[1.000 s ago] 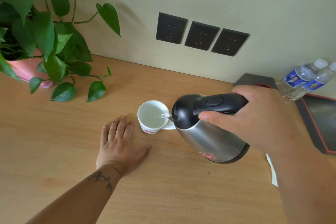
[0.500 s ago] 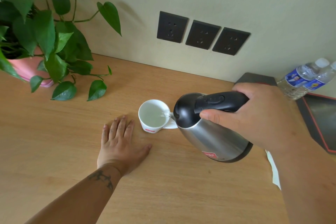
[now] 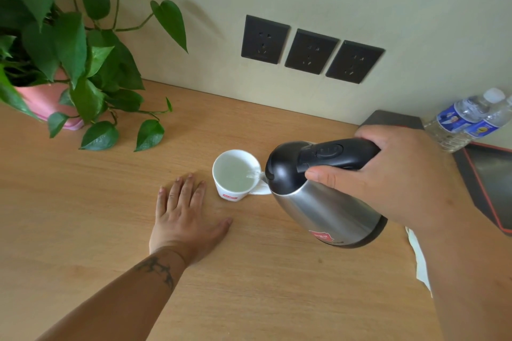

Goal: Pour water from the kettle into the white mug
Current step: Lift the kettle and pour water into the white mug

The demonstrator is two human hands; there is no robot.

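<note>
A wooden counter [image 3: 83, 230] runs along a pale wall with three dark sockets [image 3: 310, 50]; a potted plant [image 3: 55, 63] sits far left, two water bottles [image 3: 471, 119] far right. The white mug [image 3: 234, 174] stands mid-counter, holding water. The right hand [image 3: 388, 174] is wrapped around the handle of the kettle [image 3: 318, 191], tilted with its spout over the mug's rim, a thin stream falling in. The left hand [image 3: 185, 216] lies flat, fingers spread, holding nothing, just near-left of the mug.

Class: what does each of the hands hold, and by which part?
The right hand grips the steel kettle by its black handle. The left hand holds nothing, flat on the wooden table.
</note>
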